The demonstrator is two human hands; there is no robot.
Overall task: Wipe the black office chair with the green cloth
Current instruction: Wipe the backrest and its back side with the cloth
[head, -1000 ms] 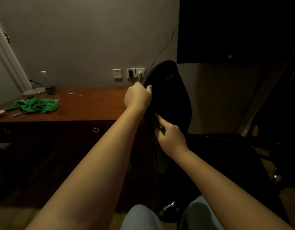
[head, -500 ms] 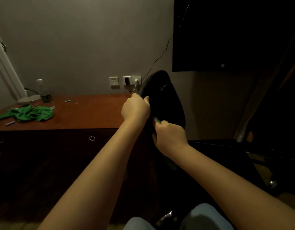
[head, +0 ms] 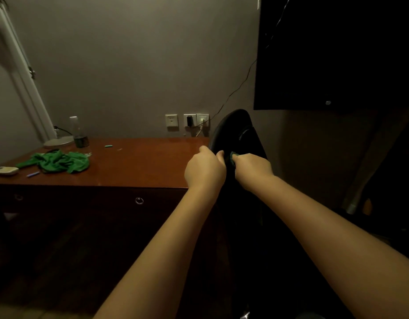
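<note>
my left hand grips the left edge of the back of the black chair, with the fingers curled around this edge. my right hand is just beside it, closed on the green cloth and pressing it on the chair back. only a small piece of the cloth shows above my fingers; the rest is hidden under the hand. the chair stands at the right end of the wooden desk, its back upright and very dark. on the desk, near the left end, lies a second cloth, also green and crumpled. a bottle stands behind it, toward the back left corner. a white remote lies at the left edge.
</note>
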